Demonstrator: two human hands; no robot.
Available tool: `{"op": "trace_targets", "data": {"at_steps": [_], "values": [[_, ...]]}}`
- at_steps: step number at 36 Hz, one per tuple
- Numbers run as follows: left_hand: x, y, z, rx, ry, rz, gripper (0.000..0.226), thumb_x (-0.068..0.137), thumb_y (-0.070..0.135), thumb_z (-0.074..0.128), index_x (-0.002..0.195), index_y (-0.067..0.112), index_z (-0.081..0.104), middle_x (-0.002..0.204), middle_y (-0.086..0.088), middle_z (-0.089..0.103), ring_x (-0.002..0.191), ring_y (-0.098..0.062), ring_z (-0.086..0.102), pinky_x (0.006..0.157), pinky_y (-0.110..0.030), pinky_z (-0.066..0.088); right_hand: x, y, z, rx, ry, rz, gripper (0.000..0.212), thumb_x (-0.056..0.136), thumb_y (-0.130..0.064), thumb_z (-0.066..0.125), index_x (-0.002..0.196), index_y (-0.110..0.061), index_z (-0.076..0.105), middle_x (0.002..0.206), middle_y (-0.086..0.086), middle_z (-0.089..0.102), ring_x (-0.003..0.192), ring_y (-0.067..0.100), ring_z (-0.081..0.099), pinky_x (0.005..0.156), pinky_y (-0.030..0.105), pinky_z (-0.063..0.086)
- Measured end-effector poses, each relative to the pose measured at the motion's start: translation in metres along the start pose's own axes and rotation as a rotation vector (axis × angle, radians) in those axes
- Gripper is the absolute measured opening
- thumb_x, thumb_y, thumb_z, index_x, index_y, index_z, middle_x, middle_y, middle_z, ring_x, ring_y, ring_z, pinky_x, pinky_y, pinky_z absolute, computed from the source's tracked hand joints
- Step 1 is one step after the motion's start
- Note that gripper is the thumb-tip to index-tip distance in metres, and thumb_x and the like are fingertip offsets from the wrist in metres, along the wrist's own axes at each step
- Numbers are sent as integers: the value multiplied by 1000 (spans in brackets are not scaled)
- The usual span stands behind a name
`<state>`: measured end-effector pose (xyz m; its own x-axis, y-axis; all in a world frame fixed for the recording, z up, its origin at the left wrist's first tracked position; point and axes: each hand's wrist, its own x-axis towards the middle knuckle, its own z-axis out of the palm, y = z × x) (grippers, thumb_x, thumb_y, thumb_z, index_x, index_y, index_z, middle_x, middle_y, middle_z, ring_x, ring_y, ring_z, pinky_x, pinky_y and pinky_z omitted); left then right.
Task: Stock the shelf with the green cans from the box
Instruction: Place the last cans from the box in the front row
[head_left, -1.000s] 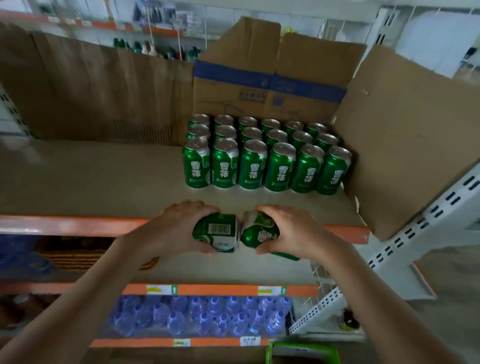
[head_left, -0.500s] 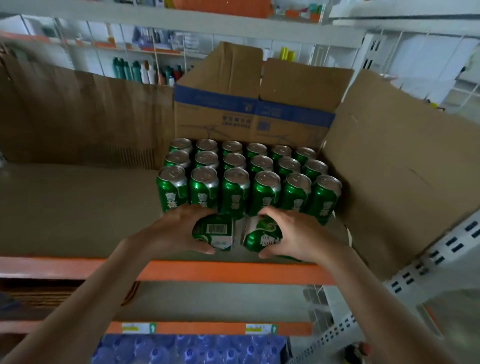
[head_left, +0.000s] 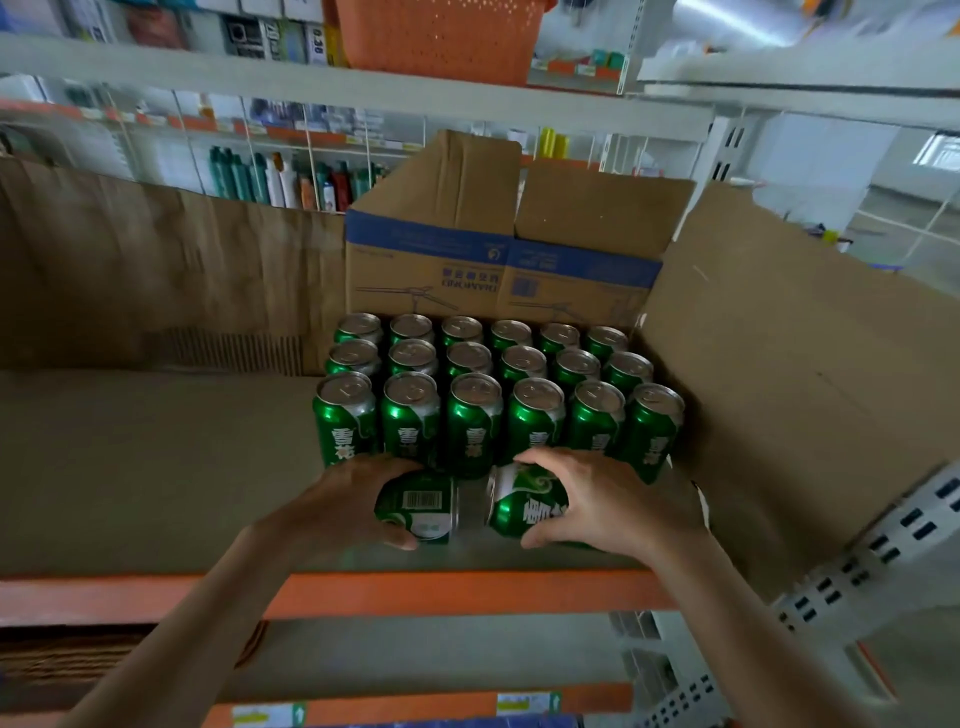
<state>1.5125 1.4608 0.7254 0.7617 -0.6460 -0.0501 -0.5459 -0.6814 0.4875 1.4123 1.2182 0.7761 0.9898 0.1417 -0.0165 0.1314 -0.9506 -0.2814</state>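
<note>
Left hand (head_left: 349, 503) gripping barcode can (head_left: 423, 506), right hand (head_left: 602, 501) gripping logo can (head_left: 522, 509), perhaps touching shelf (head_left: 156, 467).

Both forearms extend from below across the orange shelf edge (head_left: 467, 592) and converge just beyond it. The left hand (head_left: 358, 506) curls over the left can (head_left: 423, 506), fingers on top, thumb on the side nearest that edge. The right hand (head_left: 597, 501) grips the right can (head_left: 524, 506) the same way, its wrist above the edge.
</note>
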Motion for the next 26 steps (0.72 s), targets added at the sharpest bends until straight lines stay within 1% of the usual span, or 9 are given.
{"op": "trace_targets", "data": {"at_steps": [3,7,11,13,17,19,21,23,26], "values": [[2,-3,2,47,38,17,82,65,37,83,136,23,44,130,3,53,118,-12,49,97,-23,39,1,-3,2,17,3,1,81,68,-51,76,137,-28,41,130,-10,55,115,8,53,92,24,42],[2,-5,6,143,120,61,79,69,39,78,138,25,42,132,4,49,122,-16,44,100,-27,33,2,-8,5,26,8,15,83,66,-56,76,137,-31,40,130,-12,54,116,10,53,94,33,45],[0,-6,5,111,192,185,87,55,57,65,134,28,46,130,8,47,121,-11,40,103,-32,32,4,-13,6,86,1,27,86,64,-54,77,137,-31,39,131,-11,54,117,10,51,96,33,45],[-3,1,3,31,175,238,91,52,64,60,135,32,41,129,18,38,120,-2,31,102,-26,30,4,-16,7,109,2,27,87,64,-52,79,138,-28,39,132,-8,54,118,9,51,97,30,43],[-16,23,-1,-270,160,247,93,50,86,54,130,46,30,126,38,32,116,25,32,93,1,28,5,-26,5,100,8,10,90,64,-49,79,140,-24,39,133,-6,53,120,10,50,97,23,40],[-20,31,1,-380,134,193,99,50,87,55,134,41,33,127,33,40,117,21,38,95,-2,32,6,-32,2,83,14,-13,90,65,-49,79,140,-23,38,134,-6,52,120,10,49,97,23,39],[-18,36,5,-510,80,148,104,48,84,61,135,31,39,126,19,53,115,8,51,96,-15,43,6,-37,0,73,16,-37,90,66,-50,78,142,-24,37,136,-6,50,121,11,48,98,23,38],[-17,43,7,-641,37,109,93,45,74,71,124,31,46,117,13,61,105,4,59,87,-16,49,6,-42,-2,67,19,-54,90,67,-50,77,143,-24,36,138,-6,47,122,10,46,97,22,36],[-15,49,7,-740,71,47,68,50,64,66,107,28,56,102,7,67,90,3,63,72,-14,50,5,-48,-4,61,13,-74,91,68,-49,77,144,-24,34,137,-7,45,120,10,46,96,21,37]]}}
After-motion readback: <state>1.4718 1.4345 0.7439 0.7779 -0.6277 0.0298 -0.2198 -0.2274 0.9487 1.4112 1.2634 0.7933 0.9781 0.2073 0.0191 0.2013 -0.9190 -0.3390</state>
